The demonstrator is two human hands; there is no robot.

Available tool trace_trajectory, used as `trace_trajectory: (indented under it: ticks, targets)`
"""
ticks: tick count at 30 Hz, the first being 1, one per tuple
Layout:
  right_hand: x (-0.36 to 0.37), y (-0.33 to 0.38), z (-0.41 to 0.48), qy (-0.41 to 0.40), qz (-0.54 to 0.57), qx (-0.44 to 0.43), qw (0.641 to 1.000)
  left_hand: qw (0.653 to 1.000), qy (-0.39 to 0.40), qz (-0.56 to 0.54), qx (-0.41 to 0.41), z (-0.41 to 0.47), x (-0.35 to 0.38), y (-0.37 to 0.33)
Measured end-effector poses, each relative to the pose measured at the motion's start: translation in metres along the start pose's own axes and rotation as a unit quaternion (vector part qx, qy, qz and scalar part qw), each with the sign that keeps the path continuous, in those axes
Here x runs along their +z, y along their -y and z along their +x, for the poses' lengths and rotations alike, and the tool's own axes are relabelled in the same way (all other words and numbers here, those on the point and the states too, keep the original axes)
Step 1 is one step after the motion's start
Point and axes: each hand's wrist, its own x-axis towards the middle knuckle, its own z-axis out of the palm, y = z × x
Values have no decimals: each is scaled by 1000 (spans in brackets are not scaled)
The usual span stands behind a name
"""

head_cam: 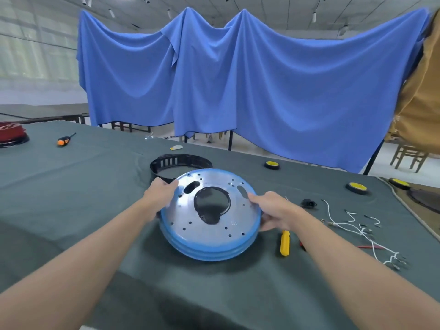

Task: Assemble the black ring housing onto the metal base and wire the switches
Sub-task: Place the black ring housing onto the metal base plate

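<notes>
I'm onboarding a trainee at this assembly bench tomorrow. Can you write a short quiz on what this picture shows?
1. True or false: the black ring housing is already seated on the metal base.
2. What lies on the grey cloth just right of the base? A) a yellow-handled tool B) a hammer C) a tape roll
3. Fill in: the left hand holds one side of the base's rim and the ____ hand holds the other.

Key
1. False: it lies on the cloth behind the base.
2. A
3. right hand
</notes>
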Motion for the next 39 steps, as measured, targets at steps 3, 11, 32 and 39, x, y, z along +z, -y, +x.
trace_trajectory:
  ticks: [3, 11, 32, 39]
  targets:
    - [4, -2, 1, 16, -79, 15, 997, 999, 7, 44, -6, -1, -5, 6]
    - [15, 0, 8, -11, -216, 6, 976, 995, 14, 97, -15, -5, -11, 21]
    - [12, 4, 80, -206, -348, -111, 908, 947, -97, 269, 147, 45, 9, 22]
    - [45, 32, 99, -136, -243, -157, 948, 850, -145, 386, 329, 78, 14, 24]
